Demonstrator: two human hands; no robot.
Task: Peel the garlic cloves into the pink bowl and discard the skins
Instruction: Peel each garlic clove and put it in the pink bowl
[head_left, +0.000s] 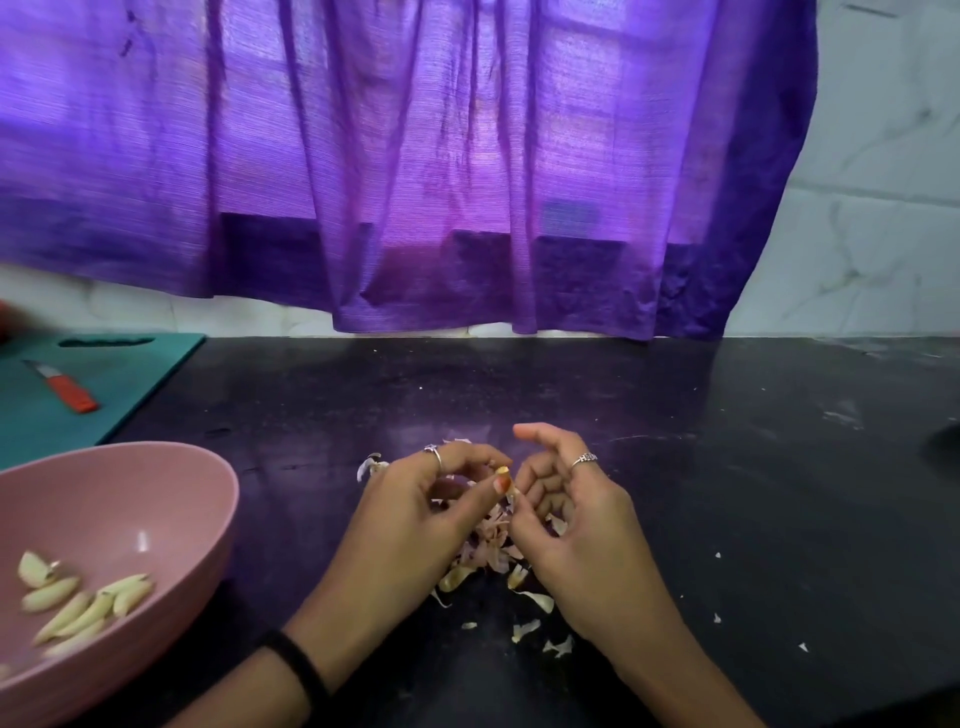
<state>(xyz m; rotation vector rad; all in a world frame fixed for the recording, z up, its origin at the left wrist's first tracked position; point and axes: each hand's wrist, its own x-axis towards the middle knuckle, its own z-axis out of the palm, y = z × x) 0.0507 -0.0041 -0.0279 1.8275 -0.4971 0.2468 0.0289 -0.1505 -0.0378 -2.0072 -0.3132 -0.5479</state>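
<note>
1. Head view: the left hand (415, 512) pinched a garlic clove (502, 472) above the skins (485, 551).
2. The right hand (571, 514) curled beside it, seemingly holding nothing.
3. Peeled cloves (83, 603) lay in the pink bowl (156, 499).

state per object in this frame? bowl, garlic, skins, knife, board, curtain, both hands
pink bowl: upright, holds peeled cloves
peeled garlic cloves: loose in the bowl
garlic clove: pinched by left hand, partly hidden
left hand: pinching the clove
right hand: fingers curled at the clove; grip unclear
garlic skins: piled on the counter
knife: lying on the cutting board
cutting board: flat
curtain: drawn
</note>
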